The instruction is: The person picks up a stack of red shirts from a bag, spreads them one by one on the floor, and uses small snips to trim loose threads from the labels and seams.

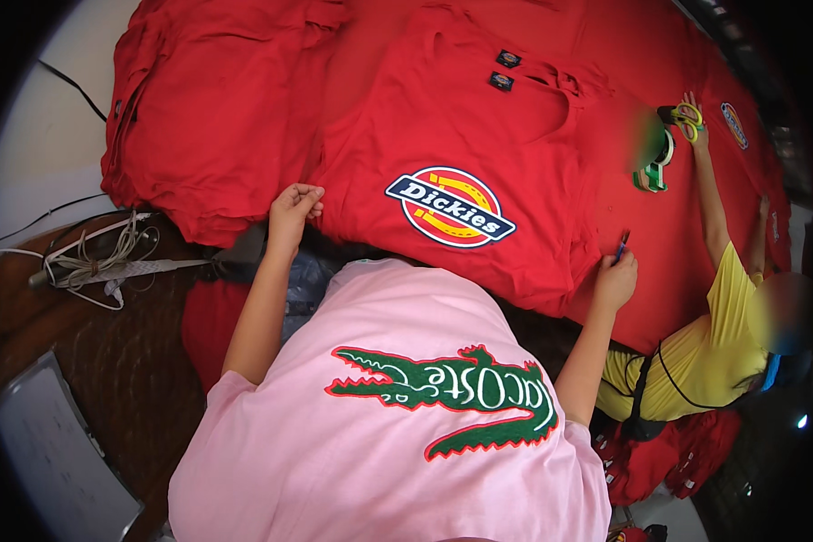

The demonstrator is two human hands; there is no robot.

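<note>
In front of me a red T-shirt [352,163] lies spread on a stack, with a round printed logo on its chest and dark neck labels. My left hand [296,215] is at its left edge, thumb and fingers pinched together. Whatever is between those fingertips, if anything, is too small to make out. Beyond the shirt's lower right corner, my right hand [615,280] is closed around a small slim blue tool [622,247] that points upward. Its exact kind is unclear.
More red garments [217,108] are piled at left. Yellow-handled scissors [687,123] and a green tape dispenser [651,174] lie to the right. A co-worker in yellow [709,366] reaches over the red cloth there. Tangled cords and a power strip [126,271] are at lower left.
</note>
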